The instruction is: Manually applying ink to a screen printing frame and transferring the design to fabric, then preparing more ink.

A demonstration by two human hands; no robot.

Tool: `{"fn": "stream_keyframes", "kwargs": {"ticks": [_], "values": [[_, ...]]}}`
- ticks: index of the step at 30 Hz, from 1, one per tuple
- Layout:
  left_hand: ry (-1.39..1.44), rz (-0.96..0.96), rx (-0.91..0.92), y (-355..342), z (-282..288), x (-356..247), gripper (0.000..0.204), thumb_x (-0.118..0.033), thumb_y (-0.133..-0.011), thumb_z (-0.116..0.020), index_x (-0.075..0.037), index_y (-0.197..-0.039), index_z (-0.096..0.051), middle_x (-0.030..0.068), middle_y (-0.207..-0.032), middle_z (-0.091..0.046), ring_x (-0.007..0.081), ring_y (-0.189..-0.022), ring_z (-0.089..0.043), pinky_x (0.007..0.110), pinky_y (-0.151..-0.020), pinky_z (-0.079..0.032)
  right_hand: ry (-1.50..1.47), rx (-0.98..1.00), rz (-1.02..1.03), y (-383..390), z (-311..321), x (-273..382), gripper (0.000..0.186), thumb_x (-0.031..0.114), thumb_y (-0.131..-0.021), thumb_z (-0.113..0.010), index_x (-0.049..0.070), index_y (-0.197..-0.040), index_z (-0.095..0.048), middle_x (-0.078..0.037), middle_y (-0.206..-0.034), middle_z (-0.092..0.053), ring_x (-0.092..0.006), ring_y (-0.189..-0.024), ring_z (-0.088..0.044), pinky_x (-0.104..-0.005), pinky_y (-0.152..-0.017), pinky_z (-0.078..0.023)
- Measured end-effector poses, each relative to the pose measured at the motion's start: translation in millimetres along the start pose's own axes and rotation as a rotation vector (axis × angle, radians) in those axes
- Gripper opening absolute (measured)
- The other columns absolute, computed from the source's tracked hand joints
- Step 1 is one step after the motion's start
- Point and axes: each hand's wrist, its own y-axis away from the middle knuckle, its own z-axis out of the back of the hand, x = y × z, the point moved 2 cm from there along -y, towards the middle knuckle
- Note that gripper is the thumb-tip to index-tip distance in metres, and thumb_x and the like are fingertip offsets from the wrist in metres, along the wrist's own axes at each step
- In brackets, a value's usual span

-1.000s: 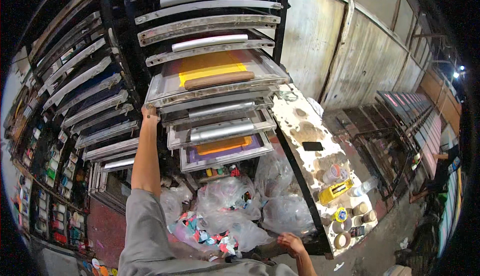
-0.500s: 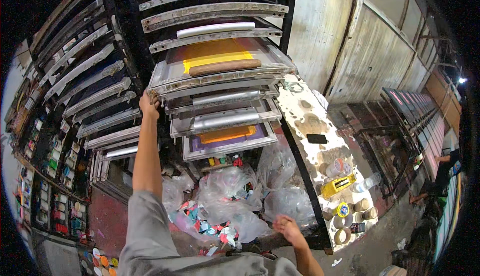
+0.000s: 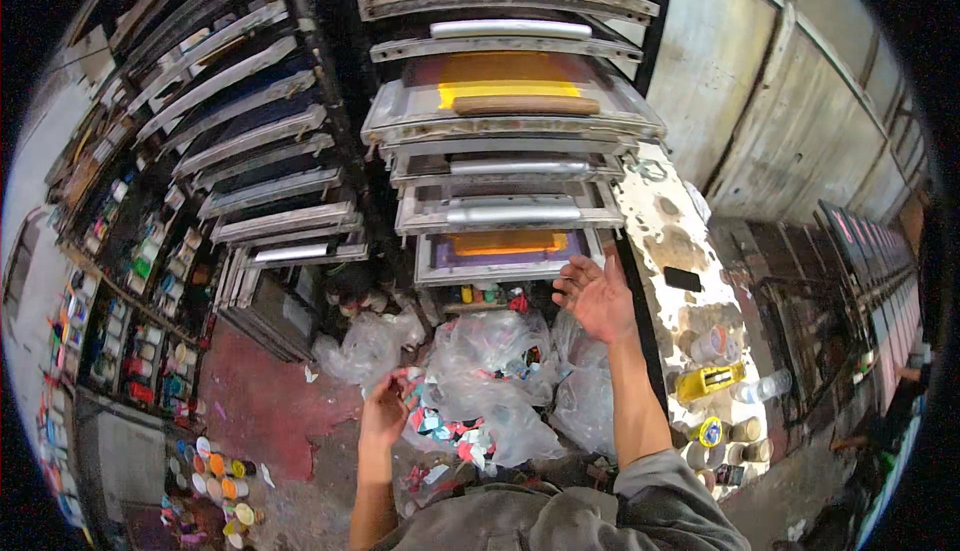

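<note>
My right hand (image 3: 600, 301) is raised with fingers apart, holding nothing, by the right front corner of the lowest screen-printing frame (image 3: 460, 274) with purple and orange mesh. I cannot tell whether it touches that frame. My left hand (image 3: 388, 406) is lower, fingers loosely bent and apart, above the floor beside clear plastic bags (image 3: 490, 341) of coloured scraps. Higher in the rack, a screen frame with yellow mesh (image 3: 510, 79) juts out and carries a wooden-handled squeegee (image 3: 525, 106). Silver-handled squeegees (image 3: 520, 214) lie on the frames beneath it.
A second rack of frames (image 3: 270, 166) stands at the left, with shelves of small containers (image 3: 150, 251) beyond. To the right, a stained white table (image 3: 655, 216) holds a black phone (image 3: 682, 279), a yellow container (image 3: 710, 382) and several cups. Paint pots (image 3: 215, 481) sit on the floor.
My left hand has let go of the yellow-mesh frame's left corner and dropped low. My right hand has risen toward the lowest frame. The view has shifted left.
</note>
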Motion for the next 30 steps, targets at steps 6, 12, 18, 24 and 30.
{"fn": "stream_keyframes", "kwargs": {"ticks": [6, 12, 18, 24, 30], "values": [[0.101, -0.012, -0.224, 46.4, 72.9, 20.4, 0.026, -0.032, -0.101, -0.047, -0.018, -0.079, -0.047, -0.0032, -0.069, -0.038, 0.0154, -0.067, -0.045, 0.034, -0.065, -0.038, 0.156, -0.041, 0.016, -24.0, -21.3, -22.3, 0.034, 0.042, -0.101, -0.052, 0.010, -0.089, -0.051, -0.001, -0.074, -0.049, -0.0183, -0.070, -0.054, -0.0368, -0.076, -0.048], [0.039, 0.006, -0.315, 60.2, 86.8, 32.4, 0.034, -0.034, -0.102, -0.050, -0.018, -0.073, -0.040, -0.0021, -0.067, -0.039, 0.0167, -0.066, -0.045, 0.034, -0.065, -0.039, 0.305, -0.072, 0.011, -42.0, 13.2, -43.8, 0.038, 0.045, -0.102, -0.050, 0.013, -0.081, -0.046, 0.004, -0.061, -0.034, -0.0126, -0.053, -0.037, -0.0314, -0.061, -0.036], [-0.120, 0.050, -0.527, 71.2, 79.3, 45.7, 0.033, -0.036, -0.097, -0.058, -0.017, -0.074, -0.045, -0.0015, -0.065, -0.042, 0.0178, -0.067, -0.049, 0.034, -0.067, -0.041, 0.230, -0.622, 0.094, -97.5, 84.3, -27.3, 0.039, 0.045, -0.099, -0.057, 0.010, -0.086, -0.047, -0.003, -0.067, -0.044, -0.0173, -0.058, -0.048, -0.0331, -0.059, -0.045], [-0.288, 0.072, -0.479, 83.4, 68.4, 44.6, 0.029, -0.036, -0.098, -0.058, -0.016, -0.079, -0.049, -0.0023, -0.071, -0.048, 0.0173, -0.071, -0.053, 0.035, -0.073, -0.041, 0.094, -0.891, 0.143, -127.2, 136.1, 8.2, 0.052, 0.048, -0.092, -0.066, 0.002, -0.114, -0.056, -0.010, -0.105, -0.060, -0.0283, -0.095, -0.061, -0.0430, -0.075, -0.054], [-0.489, 0.042, -0.304, 56.9, 51.0, 33.1, 0.028, -0.041, -0.099, -0.055, -0.014, -0.091, -0.055, -0.0020, -0.078, -0.053, 0.0154, -0.077, -0.056, 0.035, -0.075, -0.043, 0.232, -0.839, 0.215, -99.6, 154.8, -3.5, 0.031, 0.030, -0.094, -0.066, 0.001, -0.102, -0.058, -0.009, -0.090, -0.058, -0.0246, -0.075, -0.061, -0.0367, -0.062, -0.058]]}}
